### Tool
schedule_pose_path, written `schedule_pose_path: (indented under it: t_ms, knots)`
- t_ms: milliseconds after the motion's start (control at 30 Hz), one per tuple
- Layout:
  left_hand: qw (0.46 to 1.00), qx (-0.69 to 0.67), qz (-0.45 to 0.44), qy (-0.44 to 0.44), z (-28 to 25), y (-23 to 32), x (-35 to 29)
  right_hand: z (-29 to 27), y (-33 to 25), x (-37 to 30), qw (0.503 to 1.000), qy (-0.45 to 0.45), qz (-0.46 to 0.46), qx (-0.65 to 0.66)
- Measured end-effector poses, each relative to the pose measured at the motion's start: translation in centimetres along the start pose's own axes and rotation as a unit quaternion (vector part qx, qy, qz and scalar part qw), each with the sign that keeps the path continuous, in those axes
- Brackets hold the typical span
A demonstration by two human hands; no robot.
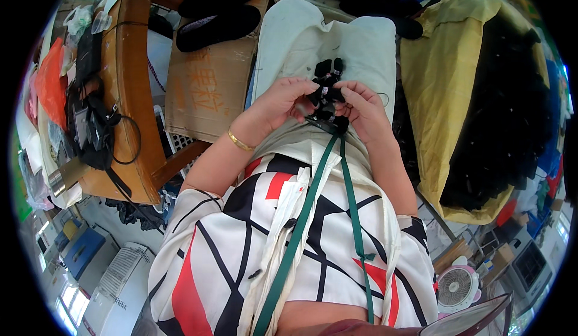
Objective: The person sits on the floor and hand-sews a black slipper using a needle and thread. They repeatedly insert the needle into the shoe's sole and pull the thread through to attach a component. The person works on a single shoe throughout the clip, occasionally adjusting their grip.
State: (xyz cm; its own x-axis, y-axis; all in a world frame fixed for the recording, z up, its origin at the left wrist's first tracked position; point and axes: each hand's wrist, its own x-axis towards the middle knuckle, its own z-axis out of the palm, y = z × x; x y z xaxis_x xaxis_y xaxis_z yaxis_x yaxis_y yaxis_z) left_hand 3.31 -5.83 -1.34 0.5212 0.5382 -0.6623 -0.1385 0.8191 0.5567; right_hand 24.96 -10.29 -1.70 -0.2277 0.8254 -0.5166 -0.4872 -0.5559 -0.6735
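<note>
Flanking the lap's white cloth (pixel 289 41), a yellow sack (pixel 432 71) stands right and a wooden counter (pixel 127 59) left, beyond a cardboard box (pixel 232 74); open room lies over the cloth. There, left hand (pixel 282 103) and right hand (pixel 365 112), close together, pinch a black fabric bundle (pixel 327 98), its long axis running roughly torso to knees.

My left hand (pixel 280 101) and right hand (pixel 366 112) face each other in front of me, close but apart, each drawn into a pinch at the fingertips (pixel 309 87) (knuckles bent). My bare left forearm (pixel 218 157) and right forearm (pixel 397 170) slant inward.
</note>
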Motion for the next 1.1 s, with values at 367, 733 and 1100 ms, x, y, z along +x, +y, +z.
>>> schedule_pose_path:
  t_ms: [367,733,1100]
  knots:
    - [0.998,0.003,0.04,-0.048,-0.1,-0.5,1.2,0.2,1.0,0.5,0.996,0.048,-0.046,-0.058]
    - [0.987,0.157,0.022,-0.031,-0.1,1.4,-0.2,0.1,0.9,-0.2,0.919,0.071,-0.184,-0.341]
    - [0.86,0.43,0.27,-0.044,0.2,1.2,-0.6,-0.3,-0.8,-1.5,0.944,0.061,-0.188,-0.266]
